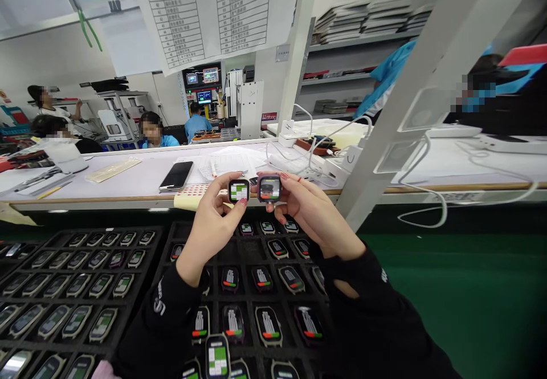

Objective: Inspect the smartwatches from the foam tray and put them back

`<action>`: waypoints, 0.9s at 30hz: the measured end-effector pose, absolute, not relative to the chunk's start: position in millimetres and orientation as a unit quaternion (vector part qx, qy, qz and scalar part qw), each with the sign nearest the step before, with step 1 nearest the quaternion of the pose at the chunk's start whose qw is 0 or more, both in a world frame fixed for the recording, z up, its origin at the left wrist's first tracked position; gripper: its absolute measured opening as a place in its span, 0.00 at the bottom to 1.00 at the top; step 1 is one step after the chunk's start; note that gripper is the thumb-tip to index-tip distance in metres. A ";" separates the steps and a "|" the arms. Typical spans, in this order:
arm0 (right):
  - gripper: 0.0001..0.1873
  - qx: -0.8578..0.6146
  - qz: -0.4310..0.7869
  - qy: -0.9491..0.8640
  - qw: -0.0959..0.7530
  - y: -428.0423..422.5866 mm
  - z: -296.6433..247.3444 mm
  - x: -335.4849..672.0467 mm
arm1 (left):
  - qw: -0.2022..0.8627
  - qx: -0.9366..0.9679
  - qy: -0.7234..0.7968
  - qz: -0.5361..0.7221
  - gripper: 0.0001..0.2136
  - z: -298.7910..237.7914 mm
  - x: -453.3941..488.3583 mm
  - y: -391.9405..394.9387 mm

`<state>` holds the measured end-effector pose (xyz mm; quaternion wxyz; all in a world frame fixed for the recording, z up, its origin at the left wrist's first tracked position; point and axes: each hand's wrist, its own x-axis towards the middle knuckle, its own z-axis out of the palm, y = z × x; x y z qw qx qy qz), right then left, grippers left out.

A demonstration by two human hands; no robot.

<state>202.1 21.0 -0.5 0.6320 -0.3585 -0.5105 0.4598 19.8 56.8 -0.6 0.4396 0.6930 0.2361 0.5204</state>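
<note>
My left hand [211, 219] is raised above a black tray and pinches a small black watch body [238, 190] with a lit green and white screen. Beside it, my right hand [307, 211] holds a purple watch body [269, 188] whose screen shows grey, green and red. The two watch bodies are side by side, almost touching, with their screens facing me. Under my forearms the black compartment tray [252, 251] holds several watch bodies with lit screens. Both arms are in black sleeves.
A second black tray [160, 233] with several dark-screened watch bodies lies to the left. A white bench behind carries a phone [176, 175], papers, a yellow dotted sheet [190, 196], chargers and white cables [421, 196]. A slanted white post [397, 111] stands right. People sit at far benches.
</note>
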 end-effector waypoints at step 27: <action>0.17 -0.328 0.448 -0.517 0.651 8.4 10.9 214.9 | 0.348 0.842 0.368 0.186 0.24 -48.0 19.9 88.7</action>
